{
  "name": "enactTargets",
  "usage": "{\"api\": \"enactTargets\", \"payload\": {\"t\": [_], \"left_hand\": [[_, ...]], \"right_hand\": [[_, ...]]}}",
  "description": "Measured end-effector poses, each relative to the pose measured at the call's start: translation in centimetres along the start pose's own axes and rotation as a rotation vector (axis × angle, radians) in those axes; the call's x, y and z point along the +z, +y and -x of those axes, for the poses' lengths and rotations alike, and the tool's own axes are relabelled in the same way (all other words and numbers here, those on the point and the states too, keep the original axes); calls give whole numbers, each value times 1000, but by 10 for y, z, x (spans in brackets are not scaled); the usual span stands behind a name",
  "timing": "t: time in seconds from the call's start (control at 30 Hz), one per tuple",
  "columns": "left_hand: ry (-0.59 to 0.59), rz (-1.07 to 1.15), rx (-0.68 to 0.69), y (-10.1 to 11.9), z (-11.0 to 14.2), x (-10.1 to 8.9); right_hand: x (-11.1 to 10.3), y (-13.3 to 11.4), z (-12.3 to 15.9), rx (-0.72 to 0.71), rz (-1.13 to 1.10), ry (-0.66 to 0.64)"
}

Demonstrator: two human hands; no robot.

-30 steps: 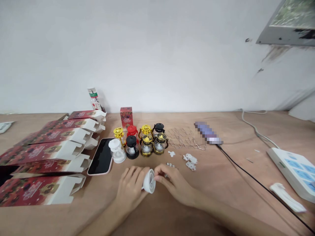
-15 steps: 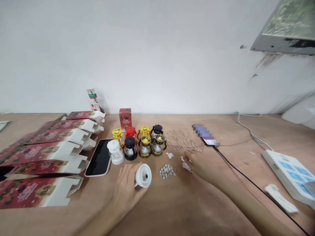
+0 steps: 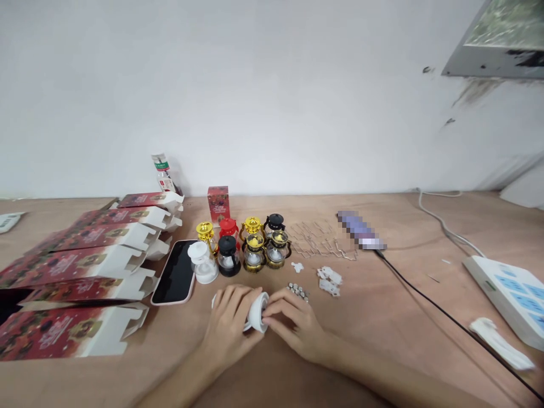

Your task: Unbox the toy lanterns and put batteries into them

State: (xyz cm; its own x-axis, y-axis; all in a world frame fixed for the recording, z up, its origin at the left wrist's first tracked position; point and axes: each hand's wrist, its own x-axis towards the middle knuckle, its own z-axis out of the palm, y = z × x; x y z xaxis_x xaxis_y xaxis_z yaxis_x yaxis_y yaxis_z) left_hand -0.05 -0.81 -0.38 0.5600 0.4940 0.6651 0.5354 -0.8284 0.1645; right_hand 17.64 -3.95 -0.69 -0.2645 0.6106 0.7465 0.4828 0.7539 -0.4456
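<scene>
My left hand (image 3: pixel 229 323) is wrapped round a small white lantern (image 3: pixel 258 313), which lies on its side with its round base turned to the right. At that base, the fingertips of my right hand (image 3: pixel 300 324) are pinched together, and whatever they hold is hidden. Button cells (image 3: pixel 297 290) lie in a pile just behind my right hand, partly covered by it. Farther right is a small heap of thin white plastic pieces (image 3: pixel 329 280), with a single white piece (image 3: pixel 297 266) apart from it. Another white lantern (image 3: pixel 204 263) stands upright behind my left hand.
Gold, red, black and bronze-coloured lanterns (image 3: pixel 254 252) stand in a cluster. Bent metal wires (image 3: pixel 317 241) lie beside them. Flat red boxes (image 3: pixel 85 255) and a phone (image 3: pixel 175 272) are at left. A second phone (image 3: pixel 361 229), its black cable (image 3: pixel 433 297) and a power strip (image 3: pixel 505 294) are at right.
My right hand has moved left from the white plastic pieces to the lantern's base. My left hand has turned the lantern so its base faces more to the right.
</scene>
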Motion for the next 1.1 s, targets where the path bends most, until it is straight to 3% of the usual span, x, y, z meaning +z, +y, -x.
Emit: {"api": "enactTargets", "payload": {"t": [0.27,0.47,0.7,1.1], "left_hand": [[12,16,66,0,-3,0],[10,10,139,-2,-4,-1],[-13,4,128,-4,-1,-1],[37,25,89,-1,-2,0]], "right_hand": [[3,1,4,64,-46,-12],[1,2,5,13,1,-80],[0,2,7,-39,122,-127],[-2,-4,3,-106,233,-41]]}}
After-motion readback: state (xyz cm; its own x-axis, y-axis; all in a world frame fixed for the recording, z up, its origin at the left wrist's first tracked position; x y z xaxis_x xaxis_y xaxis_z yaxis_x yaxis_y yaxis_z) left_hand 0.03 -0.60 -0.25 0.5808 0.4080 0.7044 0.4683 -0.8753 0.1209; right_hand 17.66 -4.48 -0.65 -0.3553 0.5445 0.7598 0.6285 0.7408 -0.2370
